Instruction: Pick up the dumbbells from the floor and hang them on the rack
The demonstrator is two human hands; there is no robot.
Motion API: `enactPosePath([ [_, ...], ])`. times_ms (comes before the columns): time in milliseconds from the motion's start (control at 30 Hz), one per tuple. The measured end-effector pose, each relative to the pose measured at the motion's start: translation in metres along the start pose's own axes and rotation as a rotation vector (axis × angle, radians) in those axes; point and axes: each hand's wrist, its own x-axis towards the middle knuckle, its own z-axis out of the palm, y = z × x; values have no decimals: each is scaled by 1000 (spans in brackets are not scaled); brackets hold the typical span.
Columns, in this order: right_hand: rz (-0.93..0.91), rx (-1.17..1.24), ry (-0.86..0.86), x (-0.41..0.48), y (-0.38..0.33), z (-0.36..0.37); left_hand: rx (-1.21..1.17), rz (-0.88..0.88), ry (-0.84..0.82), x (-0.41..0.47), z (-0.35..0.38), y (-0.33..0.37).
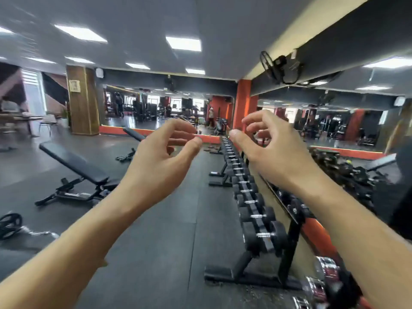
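Both my hands are raised in front of me at chest height, holding nothing. My left hand [163, 148] has loosely curled fingers, and so does my right hand [267, 141]. A long black dumbbell rack [287, 241] runs away from me on the right, along the mirrored wall. Several black hex dumbbells [263, 235] lie in a row on it. Chrome dumbbells [323, 277] sit low at the bottom right, partly hidden by my right forearm. No dumbbell shows on the open floor near me.
An adjustable black bench [73, 166] stands to the left on the dark rubber floor [169, 230]. A weight plate with a bar [10, 224] lies at the far left edge. Mirrors and an orange pillar [242, 103] close the far side.
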Motion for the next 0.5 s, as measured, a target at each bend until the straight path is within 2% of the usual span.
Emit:
enactPosePath([
  [167,-40,104,-147,-3,-108,166,174,-115,108,-42,-183,-70],
  [500,-218,369,-423,-9,-307,382,472,-311,373,-118,-439,-115],
])
